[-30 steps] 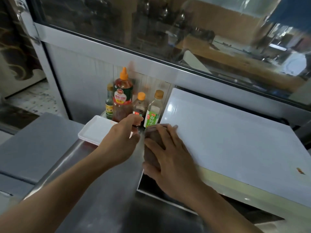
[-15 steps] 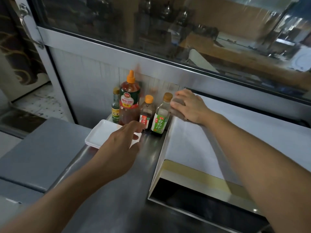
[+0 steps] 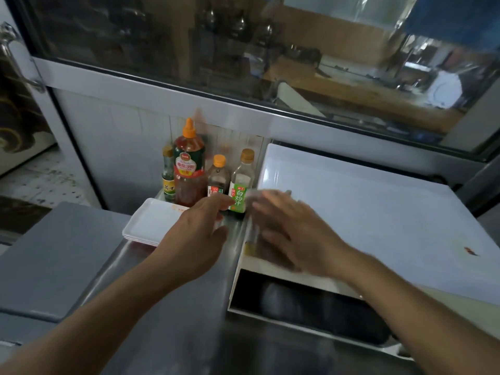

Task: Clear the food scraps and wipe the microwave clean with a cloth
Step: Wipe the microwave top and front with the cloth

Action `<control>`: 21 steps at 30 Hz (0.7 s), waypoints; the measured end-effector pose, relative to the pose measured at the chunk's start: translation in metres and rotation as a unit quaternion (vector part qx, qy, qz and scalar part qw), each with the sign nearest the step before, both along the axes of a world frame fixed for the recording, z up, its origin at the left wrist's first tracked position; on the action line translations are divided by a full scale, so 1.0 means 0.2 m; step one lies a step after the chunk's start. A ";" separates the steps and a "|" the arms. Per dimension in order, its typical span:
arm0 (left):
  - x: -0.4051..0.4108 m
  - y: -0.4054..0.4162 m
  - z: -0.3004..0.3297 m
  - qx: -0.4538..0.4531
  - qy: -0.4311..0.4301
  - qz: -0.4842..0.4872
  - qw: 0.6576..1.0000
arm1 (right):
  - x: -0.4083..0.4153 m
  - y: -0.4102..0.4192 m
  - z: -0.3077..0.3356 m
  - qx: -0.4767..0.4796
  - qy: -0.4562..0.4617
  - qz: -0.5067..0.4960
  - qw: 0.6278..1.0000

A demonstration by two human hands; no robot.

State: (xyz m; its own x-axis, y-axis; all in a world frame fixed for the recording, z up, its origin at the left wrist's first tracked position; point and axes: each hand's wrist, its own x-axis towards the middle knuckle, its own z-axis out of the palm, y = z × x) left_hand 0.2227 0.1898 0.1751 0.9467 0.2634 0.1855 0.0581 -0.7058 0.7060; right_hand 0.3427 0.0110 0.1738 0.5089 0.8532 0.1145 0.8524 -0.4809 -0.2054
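Microwave: white top, cream-yellow strip at the front edge, dark front, one small reddish-brown stain on top. Counter: grey steel; stacked trays: white. Bottles: tall sauce bottle red with orange cap and red label; vinegar bottle clear, orange cap, green-and-white label

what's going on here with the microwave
A person is wiping the white top of the microwave. The right hand, blurred by motion, presses a cloth near the top's left front corner. The left hand hovers over the steel counter beside four sauce bottles and stacked white trays. A small reddish scrap sits unwiped toward the right.
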 end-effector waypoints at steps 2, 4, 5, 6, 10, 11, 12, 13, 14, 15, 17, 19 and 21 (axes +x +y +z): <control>-0.01 -0.02 0.00 -0.001 0.007 0.002 1.000 | 0.20 0.05 0.02 -0.025 0.007 -0.080 0.996; -0.03 -0.03 -0.02 -0.004 0.017 0.004 1.000 | 0.34 0.10 0.02 -0.066 0.024 -0.159 0.985; -0.03 -0.04 -0.02 -0.005 0.022 0.005 1.000 | 0.35 0.11 0.00 -0.077 0.027 -0.174 0.981; -0.04 -0.05 -0.02 -0.006 0.025 0.006 1.000 | 0.33 0.12 -0.01 -0.081 0.028 -0.179 0.980; -0.05 -0.08 -0.02 -0.005 0.011 0.017 1.000 | -0.01 0.05 -0.05 -0.045 0.001 -0.121 0.992; -0.06 -0.08 -0.02 -0.003 0.006 0.016 1.000 | -0.12 0.02 -0.05 -0.029 -0.017 -0.102 0.994; -0.06 -0.08 -0.01 0.000 0.003 0.013 1.000 | -0.20 0.00 -0.05 -0.024 -0.043 -0.090 0.995; -0.06 -0.08 -0.01 0.004 0.002 0.007 1.000 | -0.27 0.00 -0.06 -0.030 -0.076 -0.086 0.993; -0.06 -0.08 -0.01 0.008 0.000 0.000 1.000 | -0.32 0.01 -0.07 -0.040 -0.107 -0.090 0.989; -0.06 -0.07 -0.01 0.012 -0.003 -0.005 1.000 | -0.34 0.02 -0.08 -0.049 -0.129 -0.100 0.985; -0.06 -0.08 -0.01 0.021 -0.014 -0.009 1.000 | -0.36 0.04 -0.09 -0.062 -0.148 -0.115 0.980; -0.07 -0.08 -0.02 0.033 -0.028 -0.012 0.999 | -0.36 -0.03 -0.09 -0.067 -0.153 -0.117 0.979; -0.06 -0.10 -0.04 0.060 -0.039 -0.031 0.997 | -0.35 -0.17 -0.08 -0.064 -0.145 -0.141 0.977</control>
